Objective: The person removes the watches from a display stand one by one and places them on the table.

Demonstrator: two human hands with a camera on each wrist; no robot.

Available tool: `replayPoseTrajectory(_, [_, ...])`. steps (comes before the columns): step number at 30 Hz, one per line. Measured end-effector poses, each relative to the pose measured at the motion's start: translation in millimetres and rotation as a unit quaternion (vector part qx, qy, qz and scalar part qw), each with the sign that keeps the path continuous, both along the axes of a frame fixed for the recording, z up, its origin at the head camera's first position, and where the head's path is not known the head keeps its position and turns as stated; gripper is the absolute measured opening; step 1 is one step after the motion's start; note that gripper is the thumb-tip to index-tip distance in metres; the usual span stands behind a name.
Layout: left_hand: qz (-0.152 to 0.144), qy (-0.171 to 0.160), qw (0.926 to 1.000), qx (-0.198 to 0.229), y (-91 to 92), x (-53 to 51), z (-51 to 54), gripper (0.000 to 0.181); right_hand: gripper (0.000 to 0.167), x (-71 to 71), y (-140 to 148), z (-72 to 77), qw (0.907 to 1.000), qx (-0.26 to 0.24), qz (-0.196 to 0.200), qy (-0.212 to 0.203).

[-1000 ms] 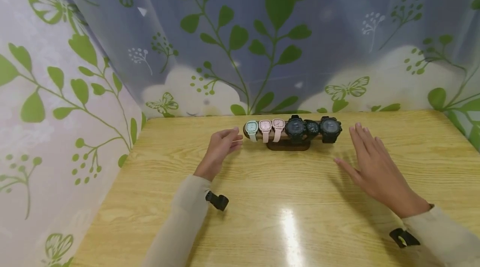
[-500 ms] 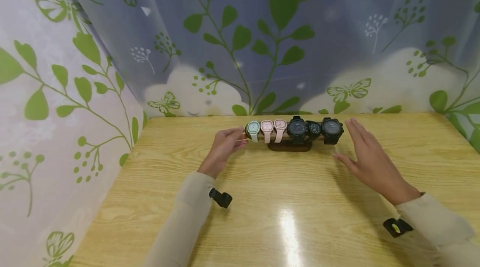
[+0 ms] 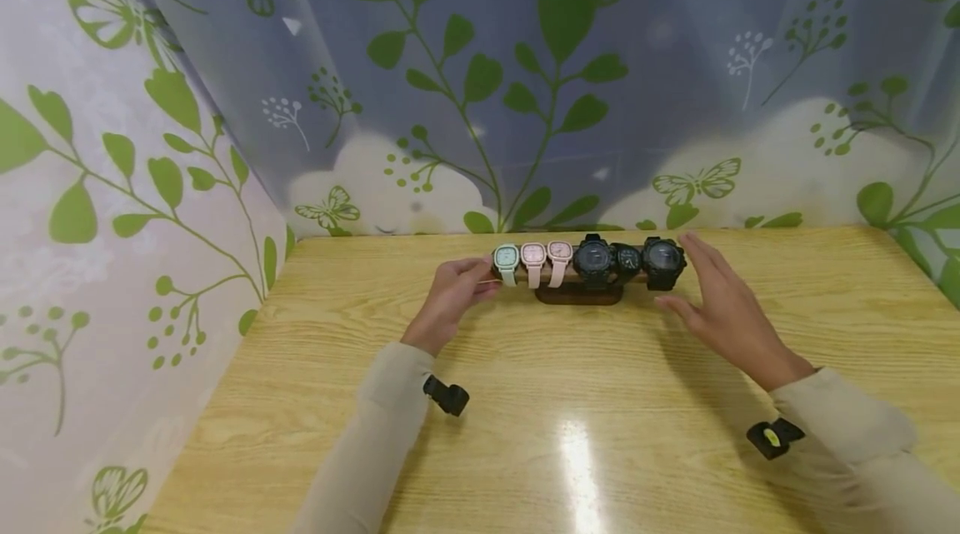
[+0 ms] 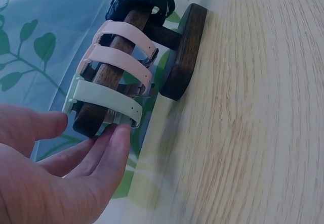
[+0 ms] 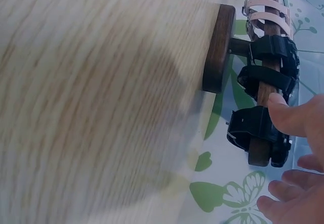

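Observation:
A dark wooden stand (image 3: 577,295) holds a row of watches on its bar: mint (image 3: 506,257), two pink (image 3: 533,256) and several black (image 3: 593,259). At the bar's left end is the left hand (image 3: 446,301). In the left wrist view that hand (image 4: 66,178) has its thumb beside the mint watch (image 4: 104,94) and its extended fingertips at the strap's lower edge, not curled round the bar. The right hand (image 3: 731,317) is spread at the other end. In the right wrist view its thumb (image 5: 288,117) is over the outermost black watch (image 5: 253,123), fingers apart beyond the bar's end.
The stand is near the back edge of the light wooden table (image 3: 510,401). Behind it hangs a blue and white cloth (image 3: 450,117) with green leaves and butterflies; a similar pale cloth (image 3: 112,267) covers the left side. Small black devices are strapped at both wrists.
The left hand has moved right, up to the mint watch's end of the bar. The right hand has moved left, closer to the outermost black watch. The stand has not visibly moved on the table.

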State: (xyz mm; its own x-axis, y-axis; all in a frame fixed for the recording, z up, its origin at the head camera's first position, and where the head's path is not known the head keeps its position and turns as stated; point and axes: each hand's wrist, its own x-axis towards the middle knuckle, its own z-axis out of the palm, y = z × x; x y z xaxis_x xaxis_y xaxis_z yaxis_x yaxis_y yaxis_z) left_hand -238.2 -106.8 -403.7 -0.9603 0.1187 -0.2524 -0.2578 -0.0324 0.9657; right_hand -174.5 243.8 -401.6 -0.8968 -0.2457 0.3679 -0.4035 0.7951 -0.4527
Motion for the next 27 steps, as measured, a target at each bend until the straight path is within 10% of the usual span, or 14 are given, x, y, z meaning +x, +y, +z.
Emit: replayPoseTrajectory(27, [0.016, 0.009, 0.9998, 0.009, 3.1, -3.4, -3.4, 0.033, 0.075, -24.3, -4.8, 6.4, 0.9992, -0.002, 0.025, -0.031])
